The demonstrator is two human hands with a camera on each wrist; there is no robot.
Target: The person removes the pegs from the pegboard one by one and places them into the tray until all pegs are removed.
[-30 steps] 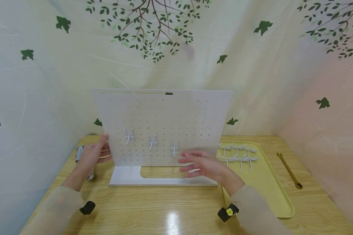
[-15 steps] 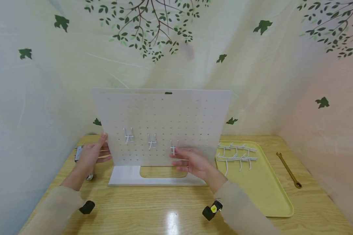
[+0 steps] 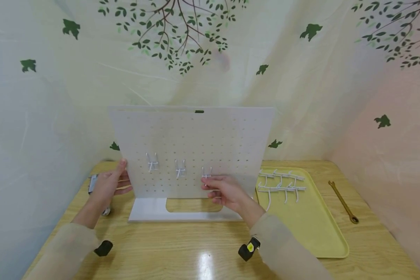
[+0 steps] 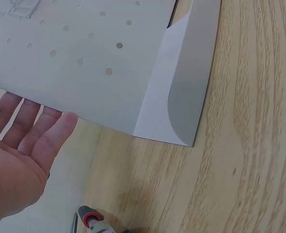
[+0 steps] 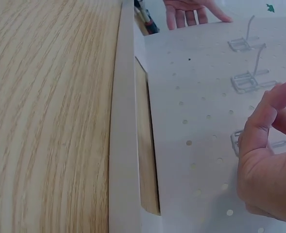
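Observation:
A white pegboard [image 3: 196,136] stands upright on its white base [image 3: 148,210], with three wire hooks on its face. My left hand [image 3: 108,184] holds the board's left edge, thumb at the front and fingers behind; the left wrist view shows the fingers [image 4: 28,124] along that edge. My right hand [image 3: 227,192] pinches the rightmost hook [image 3: 206,171], thumb and forefinger at its lower part. In the right wrist view the hand [image 5: 271,155] partly hides this hook. The left hook [image 3: 153,163] and middle hook [image 3: 180,170] hang untouched.
To the right, a yellow tray [image 3: 315,229] bears several white wire hooks [image 3: 281,188]. A brass-coloured wrench [image 3: 343,201] lies farther right. Partly hidden tools [image 3: 92,183] lie behind my left hand. A patterned curtain [image 3: 210,85] hangs behind the table.
My right hand has moved left along the board from beside the rightmost hook and taken hold of it. My left hand has stayed on the board's edge.

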